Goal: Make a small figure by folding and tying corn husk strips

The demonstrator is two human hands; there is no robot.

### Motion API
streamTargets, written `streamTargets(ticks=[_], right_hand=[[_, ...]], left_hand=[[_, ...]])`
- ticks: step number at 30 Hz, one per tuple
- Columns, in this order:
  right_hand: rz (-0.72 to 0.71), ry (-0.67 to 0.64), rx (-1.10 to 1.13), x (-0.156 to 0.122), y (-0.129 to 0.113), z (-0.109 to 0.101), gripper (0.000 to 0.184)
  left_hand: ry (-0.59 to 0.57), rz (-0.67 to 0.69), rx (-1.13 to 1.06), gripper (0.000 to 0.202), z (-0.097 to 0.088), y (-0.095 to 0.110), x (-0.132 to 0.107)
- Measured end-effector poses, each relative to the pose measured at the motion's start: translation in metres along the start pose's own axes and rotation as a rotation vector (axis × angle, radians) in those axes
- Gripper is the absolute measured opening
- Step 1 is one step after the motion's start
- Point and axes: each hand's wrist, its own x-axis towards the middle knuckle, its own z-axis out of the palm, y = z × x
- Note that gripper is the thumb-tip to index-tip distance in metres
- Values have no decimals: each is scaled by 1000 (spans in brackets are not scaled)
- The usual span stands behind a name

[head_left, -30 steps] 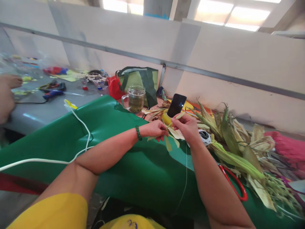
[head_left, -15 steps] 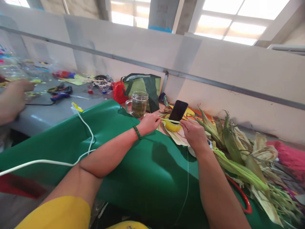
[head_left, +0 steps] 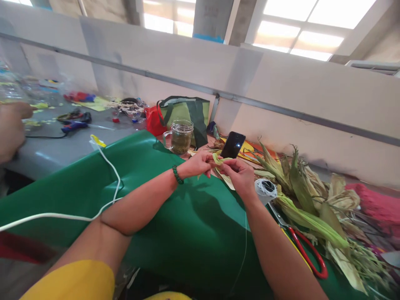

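Phone (head_left: 233,145) just behind green strip (head_left: 218,161)

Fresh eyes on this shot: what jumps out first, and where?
Probably the bright green sheet draped across the middle, with the left hand and right hand meeting over its far edge at a pale green strip. Next, the heap of husks on the right, with red-handled scissors lying beside it, partly behind the right forearm.
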Motion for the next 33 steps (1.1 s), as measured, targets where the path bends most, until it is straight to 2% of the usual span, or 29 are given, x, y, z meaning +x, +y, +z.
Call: streamTargets(ticks=[3, 6, 10, 15, 23, 25, 30, 33], right_hand=[[17, 6, 5, 0, -3, -1, 27], [22, 2, -10, -2, -6, 0, 23], [8, -43, -19, -5, -6, 1, 18], [-151, -120, -287, -8, -3, -3, 7], [-314, -187, -454, -6, -2, -8, 12], [-420, -130, -538, -5, 1, -8, 14], [-846, 77, -785, -4, 5, -6, 17], [-970, 134, -859, -6, 3, -6, 16]], left_hand=[[-20, 45, -44, 25, -1, 1, -1], [39, 93, -52, 23, 0, 0, 1], [70, 50, -75, 25, -1, -1, 2], [76, -15, -139, 21, -4, 2, 0], [120, -142, -291, 9, -5, 8, -2], [156, -145, -340, 11, -5, 9, -2], [174, -128, -362, 12, -1, 10, -2], [175, -112, -376, 13, 1, 10, -3]])
